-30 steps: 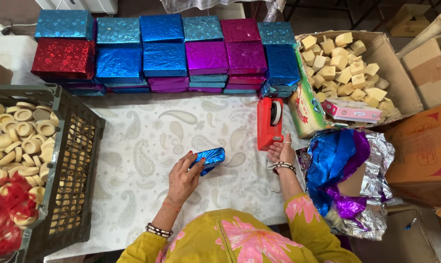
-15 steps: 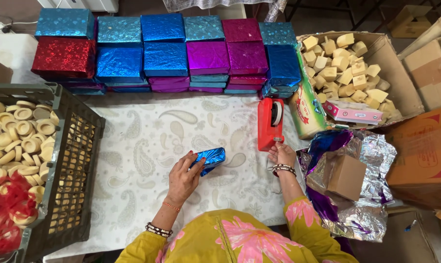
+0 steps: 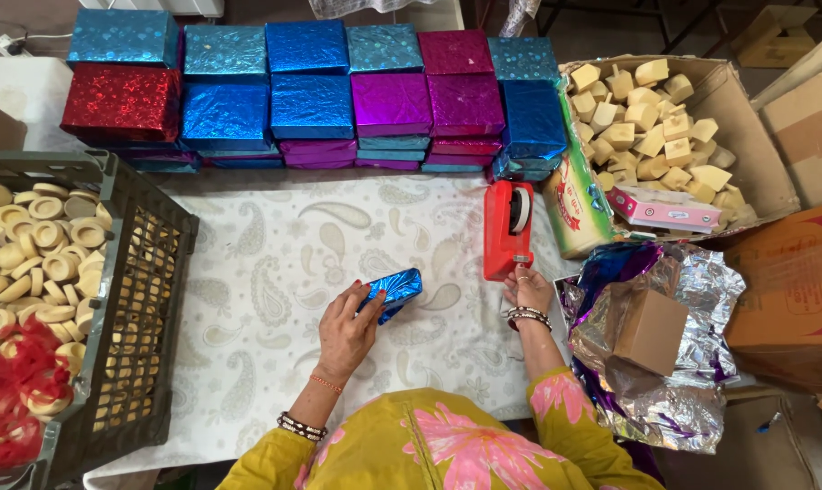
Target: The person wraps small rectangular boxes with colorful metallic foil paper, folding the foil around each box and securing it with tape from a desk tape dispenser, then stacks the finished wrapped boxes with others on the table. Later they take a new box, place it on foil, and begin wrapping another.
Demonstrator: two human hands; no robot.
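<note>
The left hand [image 3: 346, 325] pressed its fingers on a small parcel wrapped in shiny blue foil [image 3: 395, 292], which lay on the paisley-patterned white tabletop [image 3: 275, 263] just beyond the fingertips. Well apart to the right, the right hand [image 3: 529, 290] pinched at the near end of a red plastic tape dispenser [image 3: 508, 229]. Stacked foil-wrapped boxes [image 3: 311, 100] lined the far edge.
</note>
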